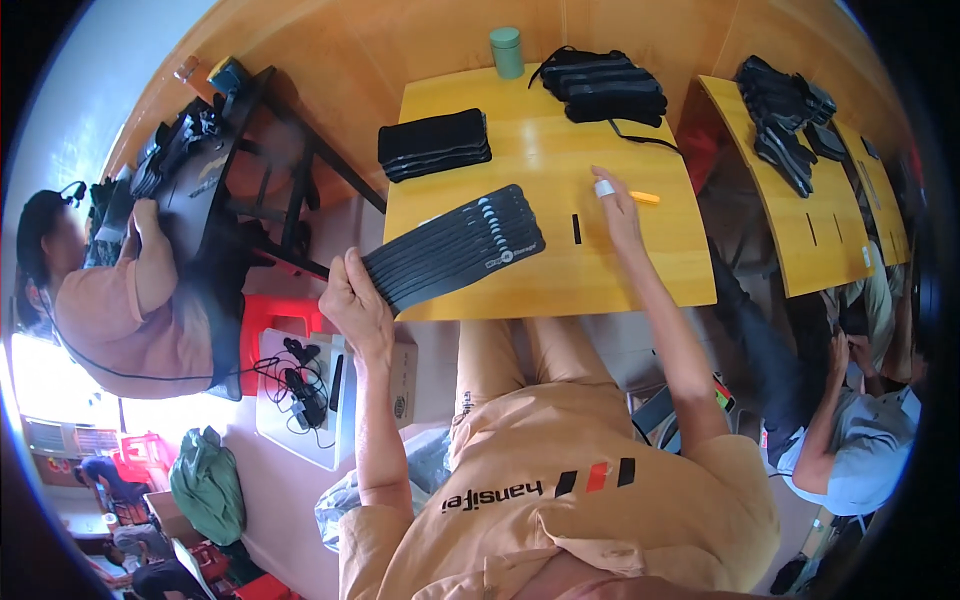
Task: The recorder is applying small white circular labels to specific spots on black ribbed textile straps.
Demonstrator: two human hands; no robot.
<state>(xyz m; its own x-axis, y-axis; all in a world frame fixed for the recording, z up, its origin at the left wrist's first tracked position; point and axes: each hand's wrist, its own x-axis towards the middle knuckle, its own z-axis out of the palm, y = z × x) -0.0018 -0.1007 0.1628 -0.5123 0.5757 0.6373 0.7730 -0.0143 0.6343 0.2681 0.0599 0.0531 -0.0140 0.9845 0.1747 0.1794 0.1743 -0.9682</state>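
My left hand (357, 303) is closed on the near left end of a fanned stack of flat black strips (455, 245), raised over the front of the yellow table (540, 290). Pale marks run across the strips near their far end. My right hand (618, 210) is over the right side of the table, fingers stretched forward, with a white wrap around one finger. No object shows in it. Just right of it lies a small orange-yellow tool (645, 198), whose exact kind I cannot make out.
Farther back are a pile of black flat pieces (435, 143), a green canister (507, 53) and black bundles with straps (605, 85). A short dark slot or strip (577, 229) marks the tabletop. People sit at left and right. Tangled cables (300, 390) lie on a white surface.
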